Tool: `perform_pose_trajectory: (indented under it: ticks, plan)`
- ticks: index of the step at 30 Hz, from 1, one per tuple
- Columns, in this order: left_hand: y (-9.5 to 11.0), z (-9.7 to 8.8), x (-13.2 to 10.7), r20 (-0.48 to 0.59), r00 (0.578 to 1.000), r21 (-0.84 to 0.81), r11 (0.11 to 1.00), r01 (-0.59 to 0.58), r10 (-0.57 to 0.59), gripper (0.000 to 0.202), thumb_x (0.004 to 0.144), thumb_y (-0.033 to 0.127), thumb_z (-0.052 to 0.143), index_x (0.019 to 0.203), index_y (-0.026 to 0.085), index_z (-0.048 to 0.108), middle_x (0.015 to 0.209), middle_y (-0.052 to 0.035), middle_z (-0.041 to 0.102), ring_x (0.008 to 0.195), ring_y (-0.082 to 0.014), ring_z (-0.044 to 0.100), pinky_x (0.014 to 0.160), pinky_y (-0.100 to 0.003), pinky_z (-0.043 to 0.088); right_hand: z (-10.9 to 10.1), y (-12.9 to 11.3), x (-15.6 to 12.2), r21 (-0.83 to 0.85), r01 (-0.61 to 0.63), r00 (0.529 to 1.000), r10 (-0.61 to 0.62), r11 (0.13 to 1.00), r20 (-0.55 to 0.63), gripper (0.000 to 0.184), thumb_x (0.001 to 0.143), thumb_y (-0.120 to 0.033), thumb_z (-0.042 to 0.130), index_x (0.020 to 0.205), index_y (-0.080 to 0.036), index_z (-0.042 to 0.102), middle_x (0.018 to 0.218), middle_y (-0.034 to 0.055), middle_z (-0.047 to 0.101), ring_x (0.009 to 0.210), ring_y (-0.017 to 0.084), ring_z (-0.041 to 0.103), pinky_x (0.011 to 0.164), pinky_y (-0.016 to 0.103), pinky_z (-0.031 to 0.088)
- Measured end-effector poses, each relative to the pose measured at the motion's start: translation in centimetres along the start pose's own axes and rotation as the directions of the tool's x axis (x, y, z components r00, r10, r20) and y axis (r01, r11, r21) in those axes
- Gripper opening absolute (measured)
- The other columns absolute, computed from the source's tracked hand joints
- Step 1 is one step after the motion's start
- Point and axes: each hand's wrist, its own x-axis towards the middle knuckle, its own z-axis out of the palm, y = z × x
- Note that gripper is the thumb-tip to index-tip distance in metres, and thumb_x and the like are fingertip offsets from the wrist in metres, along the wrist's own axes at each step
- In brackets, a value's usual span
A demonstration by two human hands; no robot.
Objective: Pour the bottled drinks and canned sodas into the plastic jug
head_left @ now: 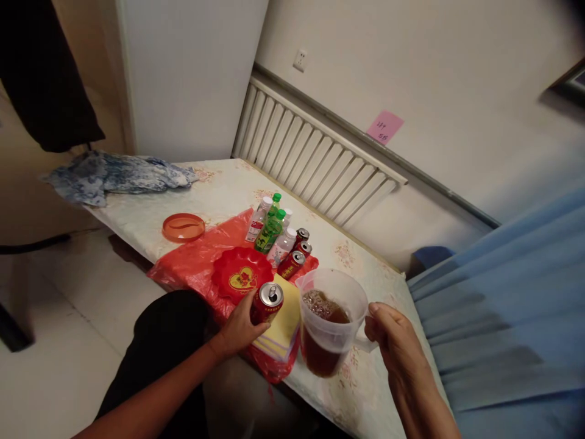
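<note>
My left hand (pixel 240 329) is wrapped round a dark red drink can (pixel 264 308), its silver top facing up, over a pad of yellow paper (pixel 287 317). My right hand (pixel 400 341) grips the handle of a clear plastic measuring jug (pixel 354 305). Brown, foamy liquid fills the jug partway; it looks slightly tilted and close to the table's front right. Just beyond the can lies a red scalloped plate (pixel 222 274) with a yellow heart print. Several red cans (pixel 291 264) stand behind the paper, beside green-capped bottles (pixel 269 235) and white-capped bottles (pixel 256 222).
A red plastic bag (pixel 183 263) spreads under these things on the patterned tablecloth (pixel 223 183). An orange round lid or dish (pixel 183 228) lies farther left, near blue-and-white cloth (pixel 132 174). A radiator (pixel 311 149) runs along the wall; a blue curtain (pixel 498 317) hangs at right.
</note>
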Motion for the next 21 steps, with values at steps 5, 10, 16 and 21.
perform_pose_trajectory:
  ticks: [5,10,16,21]
  plan:
    - [0.4,1.9,2.2,0.008,0.999,-0.017,0.999,-0.048,0.048,0.075,0.066,0.022,0.073,0.134,0.016,0.043,0.132,-0.0163,0.057,0.128,-0.0335,0.052,0.109,-0.053,0.040,-0.8,0.4,0.0,-0.036,0.001,1.000,-0.001,0.999,-0.003,0.051,0.073,-0.054,0.070,0.046,-0.021,0.042,0.043,-0.0056,0.035,0.045,0.009,0.028,0.047,0.026,0.022]
    - [0.5,3.3,5.3,0.051,0.991,-0.050,0.991,-0.124,0.126,0.075,0.067,0.020,0.072,0.135,0.017,0.041,0.136,-0.0157,0.055,0.130,-0.0317,0.050,0.110,-0.050,0.039,-1.2,0.3,0.2,-0.064,-0.004,1.000,0.002,0.998,-0.029,0.052,0.073,-0.055,0.070,0.046,-0.021,0.042,0.042,-0.0053,0.036,0.044,0.009,0.029,0.047,0.026,0.023]
    - [0.4,3.6,8.2,0.131,0.980,-0.119,0.984,-0.134,0.149,0.075,0.066,0.018,0.071,0.134,0.015,0.042,0.135,-0.0176,0.055,0.130,-0.0320,0.050,0.110,-0.050,0.039,-1.3,0.1,0.8,-0.112,-0.031,0.997,0.023,0.993,-0.073,0.054,0.072,-0.060,0.070,0.046,-0.021,0.042,0.041,-0.0055,0.035,0.043,0.009,0.027,0.046,0.026,0.019]
    - [-0.4,3.2,8.6,0.200,0.970,-0.135,0.984,-0.112,0.138,0.073,0.066,0.016,0.070,0.134,0.017,0.044,0.135,-0.0157,0.056,0.127,-0.0308,0.053,0.109,-0.049,0.042,-1.4,0.5,1.2,-0.150,-0.070,0.995,0.058,0.986,-0.087,0.054,0.074,-0.060,0.068,0.048,-0.021,0.043,0.043,-0.0054,0.036,0.044,0.009,0.026,0.046,0.026,0.017]
